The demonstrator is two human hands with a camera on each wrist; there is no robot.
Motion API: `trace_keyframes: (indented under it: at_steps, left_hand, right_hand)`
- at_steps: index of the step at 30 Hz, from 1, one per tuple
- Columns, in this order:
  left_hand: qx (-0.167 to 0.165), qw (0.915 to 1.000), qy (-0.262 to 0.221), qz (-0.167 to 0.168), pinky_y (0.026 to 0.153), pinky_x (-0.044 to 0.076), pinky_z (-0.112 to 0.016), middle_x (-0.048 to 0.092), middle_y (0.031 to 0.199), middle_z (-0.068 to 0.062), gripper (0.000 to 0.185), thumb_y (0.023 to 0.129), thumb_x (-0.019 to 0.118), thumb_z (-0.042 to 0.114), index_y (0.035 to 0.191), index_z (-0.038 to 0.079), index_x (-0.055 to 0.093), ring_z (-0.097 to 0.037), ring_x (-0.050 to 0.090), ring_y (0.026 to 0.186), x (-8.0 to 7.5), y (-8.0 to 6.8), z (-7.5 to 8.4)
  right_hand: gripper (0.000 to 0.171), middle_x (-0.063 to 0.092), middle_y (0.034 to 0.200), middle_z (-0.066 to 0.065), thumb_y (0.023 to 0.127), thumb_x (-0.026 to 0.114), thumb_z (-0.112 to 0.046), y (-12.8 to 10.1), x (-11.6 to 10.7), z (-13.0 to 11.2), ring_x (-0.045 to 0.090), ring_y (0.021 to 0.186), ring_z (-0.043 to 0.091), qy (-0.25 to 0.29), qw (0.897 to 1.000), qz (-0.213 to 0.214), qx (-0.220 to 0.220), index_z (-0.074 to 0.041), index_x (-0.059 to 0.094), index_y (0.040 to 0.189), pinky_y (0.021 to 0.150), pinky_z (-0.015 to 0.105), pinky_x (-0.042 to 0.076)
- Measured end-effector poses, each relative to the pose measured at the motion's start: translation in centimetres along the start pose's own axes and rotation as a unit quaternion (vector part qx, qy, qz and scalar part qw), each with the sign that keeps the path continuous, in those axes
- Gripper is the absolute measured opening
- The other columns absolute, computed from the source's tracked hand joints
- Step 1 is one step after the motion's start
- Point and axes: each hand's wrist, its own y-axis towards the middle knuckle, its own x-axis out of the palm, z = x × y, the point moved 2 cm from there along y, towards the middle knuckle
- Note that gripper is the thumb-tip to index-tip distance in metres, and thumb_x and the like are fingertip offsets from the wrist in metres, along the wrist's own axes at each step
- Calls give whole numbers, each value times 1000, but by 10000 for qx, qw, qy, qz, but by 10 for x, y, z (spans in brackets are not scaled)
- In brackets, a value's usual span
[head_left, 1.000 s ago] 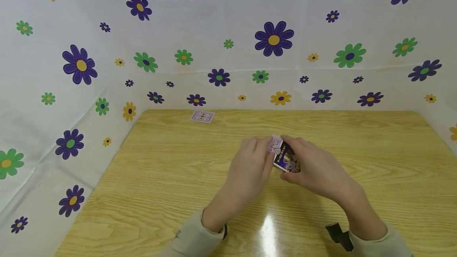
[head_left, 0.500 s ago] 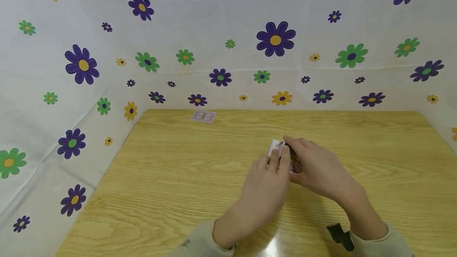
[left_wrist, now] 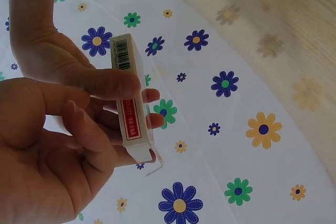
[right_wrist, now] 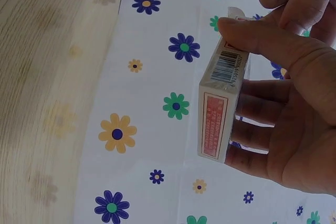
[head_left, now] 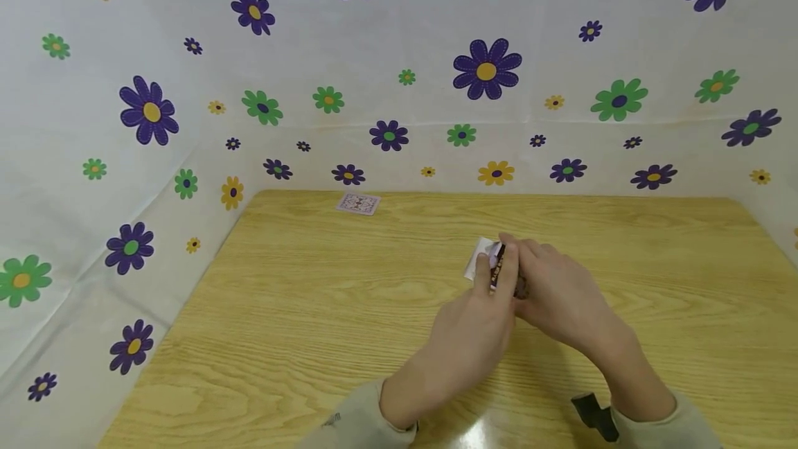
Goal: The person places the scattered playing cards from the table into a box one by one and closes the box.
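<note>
My right hand (head_left: 557, 296) grips a playing card box (right_wrist: 214, 121) above the table, its thumb along the narrow barcode side and several fingers behind. The white box has red label panels and a dark printed face, mostly covered in the head view. A white flap (head_left: 476, 257) stands out from its far left end. My left hand (head_left: 467, 335) reaches over from the left, two fingers extended across the box beside that flap. In the left wrist view, the left thumb (left_wrist: 86, 135) is bent and apart from the box.
A playing card (head_left: 358, 204) with a patterned back lies face down near the table's far left edge. The wood-grain table (head_left: 299, 310) meets a white flowered cloth (head_left: 399, 26) at the back and left. A black piece (head_left: 595, 416) sits by the right cuff.
My left hand has moved right from the box's left end to across its face, covering much of it. The white flap now shows where a patterned card back was visible. The right hand keeps its grip.
</note>
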Motion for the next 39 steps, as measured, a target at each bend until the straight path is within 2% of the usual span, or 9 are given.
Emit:
trace_keyframes:
  at_steps: [3,6,9,13,16,20,27,33,39]
  left_hand:
    - [2,9994,-283,-208,34,21,-9,56,135,-27,67,99,57,19,156,5,26,1,28,36,-3,2,-3]
    - [19,9948,-957,-333,37,28,-10,59,134,-23,58,102,53,19,153,3,31,-1,38,43,-10,4,-14]
    - [-100,9855,-1690,-44,42,35,-12,64,128,-18,46,103,51,17,146,1,43,-4,47,50,-18,5,-30]
    - [-714,9653,-2465,479,43,39,-19,70,107,-8,34,102,51,15,134,3,55,-7,47,52,-23,12,-61]
    - [-1409,9504,-2717,557,42,37,-22,67,92,-4,29,102,50,15,127,4,59,-8,45,52,-19,22,-99]
    - [-2249,9463,-2313,216,48,37,-25,65,92,-7,28,100,49,16,122,4,61,-14,48,57,-2,35,-158]
    - [-2971,9415,-1383,-782,85,50,-45,55,123,-24,34,97,50,14,126,-4,56,-37,54,107,33,39,-241]
    - [-3050,9339,-859,-1659,111,27,-64,31,145,-38,55,100,41,19,149,-3,34,-55,27,134,46,36,-271]
    - [-3129,9159,-880,-2357,114,13,-68,22,154,-35,59,105,26,35,156,6,26,-56,15,142,56,24,-282]
  right_hand:
    - [80,64,126,19,77,87,-25,-1,-2,1,63,108,40,-15,10000,-26,35,2,48,142,85,55,53]
    - [81,64,126,19,76,87,-27,0,-2,2,64,110,38,47,10000,-58,-2,3,49,141,86,52,54]
    - [82,64,126,19,76,87,-28,1,0,2,66,105,32,151,9998,-139,11,2,49,141,81,46,56]
    - [85,64,126,19,75,87,-31,1,0,2,65,92,23,241,9991,-304,177,1,48,143,70,36,55]
    - [86,63,126,19,75,87,-32,1,-2,4,62,87,19,232,9986,-380,279,1,47,144,67,31,51]
    - [87,64,125,18,75,86,-32,0,-5,6,60,86,17,245,9977,-503,379,0,45,145,66,30,50]
    - [86,63,126,18,77,85,-32,-1,-7,9,60,86,17,307,9966,-609,473,-1,45,146,68,31,51]
    - [87,62,128,19,78,85,-32,0,-7,10,61,92,19,382,9955,-686,522,-1,44,147,72,33,52]
    - [86,61,129,18,78,84,-33,-1,-8,13,59,90,18,428,9941,-761,638,-2,44,147,72,32,51]
